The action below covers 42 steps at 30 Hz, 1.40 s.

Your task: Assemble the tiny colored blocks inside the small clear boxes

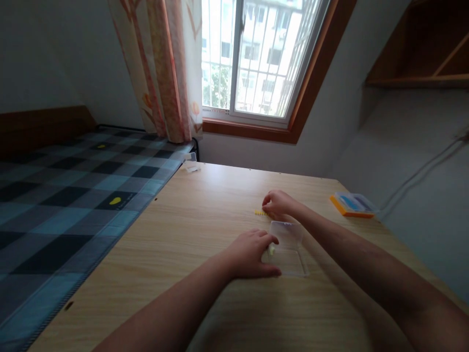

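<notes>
My left hand (254, 254) is curved around the left end of a clear plastic box (291, 264), its thumb by the near edge and its index finger by the far edge. The box stands open, with its see-through lid (287, 233) tilted up at the back. A small pale yellow piece (271, 250) shows between thumb and fingers at the box's left end. Beyond the lid, my right hand (277, 202) is closed in a pinch, fingertips down at the right end of a short row of small yellow pieces (259, 213). What the fingertips pinch is hidden.
An orange case with a clear cover (353, 204) lies at the right edge of the wooden table (176, 254). Clear plastic scraps (191, 164) sit at its far left corner. A checked bed (73, 205) adjoins the left side; a window (252, 58) is behind.
</notes>
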Motion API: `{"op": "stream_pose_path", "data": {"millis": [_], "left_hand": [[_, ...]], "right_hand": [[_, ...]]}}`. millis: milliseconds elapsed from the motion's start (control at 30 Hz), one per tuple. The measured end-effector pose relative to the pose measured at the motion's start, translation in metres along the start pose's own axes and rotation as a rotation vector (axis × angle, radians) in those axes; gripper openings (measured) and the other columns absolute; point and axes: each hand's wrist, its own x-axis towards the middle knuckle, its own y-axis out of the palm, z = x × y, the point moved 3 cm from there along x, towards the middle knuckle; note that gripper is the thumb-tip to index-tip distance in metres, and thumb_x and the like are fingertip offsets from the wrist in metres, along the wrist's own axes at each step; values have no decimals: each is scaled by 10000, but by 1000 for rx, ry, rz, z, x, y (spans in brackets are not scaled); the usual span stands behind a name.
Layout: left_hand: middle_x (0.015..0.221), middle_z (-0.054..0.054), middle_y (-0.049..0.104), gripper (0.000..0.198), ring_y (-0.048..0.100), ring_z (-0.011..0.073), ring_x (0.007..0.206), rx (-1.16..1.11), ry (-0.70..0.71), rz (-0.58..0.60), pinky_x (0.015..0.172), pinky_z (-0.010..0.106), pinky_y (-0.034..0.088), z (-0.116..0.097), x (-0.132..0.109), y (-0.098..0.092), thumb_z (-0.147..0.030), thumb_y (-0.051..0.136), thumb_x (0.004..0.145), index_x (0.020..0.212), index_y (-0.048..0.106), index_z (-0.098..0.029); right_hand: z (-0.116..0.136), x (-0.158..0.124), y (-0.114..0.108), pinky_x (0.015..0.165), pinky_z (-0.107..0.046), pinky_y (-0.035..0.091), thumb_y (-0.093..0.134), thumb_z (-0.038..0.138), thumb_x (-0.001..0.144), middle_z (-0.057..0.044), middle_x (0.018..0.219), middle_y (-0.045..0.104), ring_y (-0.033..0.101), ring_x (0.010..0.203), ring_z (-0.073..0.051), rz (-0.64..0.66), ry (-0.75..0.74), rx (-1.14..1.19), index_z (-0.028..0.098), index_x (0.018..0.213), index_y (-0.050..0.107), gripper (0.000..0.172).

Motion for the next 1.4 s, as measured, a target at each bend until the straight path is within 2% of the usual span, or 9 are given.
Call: {"op": "stream_pose_path", "data": {"millis": [300,433,533,667,767,867,1100,1233,1400], "left_hand": [[1141,86,690,611,630,334,1089,2,-11,2,941,448,491,-1,-1,-2,-530,810,746,1254,630,-241],[1124,83,690,618,629,332,1085,5,-19,5,931,440,495,0,-1,-2,-528,814,742,1257,629,-242],[1130,84,690,621,630,328,1083,4,-19,2,932,434,496,-1,-1,-2,-523,820,740,1258,629,-240],[1137,87,690,623,634,322,1082,1,-15,-8,947,433,495,0,0,-2,-510,831,735,1257,630,-236],[1139,85,691,626,635,319,1087,-6,-19,-5,959,434,489,1,0,-1,-512,832,735,1260,630,-239],[1139,80,690,627,631,316,1104,-6,-27,5,963,429,485,1,0,0,-514,826,741,1273,623,-252],[1112,76,686,618,633,303,1089,-9,-31,3,948,413,490,0,0,-1,-503,828,752,1271,619,-242],[1142,83,682,620,627,301,1099,-1,-26,9,958,418,484,0,0,0,-514,824,755,1268,615,-236],[1197,89,674,618,616,305,1127,3,-28,8,978,420,473,1,0,-1,-521,823,758,1267,609,-243]], "right_hand": [[7,4,-1,695,-235,441,661,159,733,-65,851,791,667,765,-176,6,-36,31,177,851,834,210],[7,-2,-19,678,-229,444,621,172,796,-58,850,781,654,739,-157,-61,-40,113,157,887,825,224],[0,-26,-45,675,-239,447,601,230,856,-67,886,764,633,755,-156,-154,-47,176,140,952,806,244],[-4,-95,-67,632,-264,434,645,345,871,-47,815,709,570,698,-154,-287,-198,367,175,884,787,222],[2,-147,-52,585,-251,418,652,343,884,-31,758,670,558,655,-143,-202,-256,463,199,848,780,196],[14,-173,-20,625,-246,432,640,243,875,-15,755,677,582,664,-137,-68,-279,412,224,845,782,147],[24,-168,24,671,-254,391,626,122,815,-10,801,715,617,712,-150,-81,-222,161,248,820,789,205],[24,-167,33,664,-256,376,612,159,866,-12,799,708,614,719,-152,-115,-236,103,247,797,782,204],[18,-169,32,689,-264,398,589,242,940,-34,858,728,645,765,-167,-182,-255,121,252,906,802,216]]}}
